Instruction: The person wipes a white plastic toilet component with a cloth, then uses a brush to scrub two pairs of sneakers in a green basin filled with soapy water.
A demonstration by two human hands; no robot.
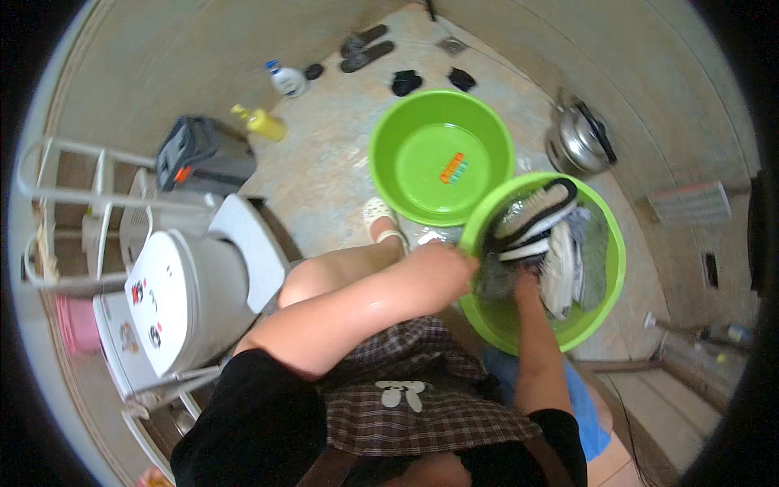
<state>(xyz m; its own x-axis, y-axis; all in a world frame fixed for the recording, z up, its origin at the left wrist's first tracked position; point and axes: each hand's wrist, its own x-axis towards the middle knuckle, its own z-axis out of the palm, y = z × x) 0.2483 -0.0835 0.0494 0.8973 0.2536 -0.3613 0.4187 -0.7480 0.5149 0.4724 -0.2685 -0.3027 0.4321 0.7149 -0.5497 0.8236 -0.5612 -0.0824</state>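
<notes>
My left hand [447, 271] is closed on the near left rim of a green plastic basin [613, 286]. That basin holds water and several soaking shoes. A beige sneaker with a black-and-white sole [538, 213] leans on its side at the top of the pile. Below it lies a pale, whitish shoe [557, 274], with something grey [595, 262] along the right wall. My right hand [527, 274] reaches down among the shoes; its fingers are hidden, so its grip is unclear. A second green basin [420, 164], with shallow water and a sticker on its bottom, touches the first one.
A steel kettle [578, 143] stands by the right wall. Two black items [406, 83], dark slippers [365, 56], a white pump bottle [287, 80] and a yellow one [263, 124] lie farther off. A grey bin [210, 152] and a white toilet [182, 298] are at left.
</notes>
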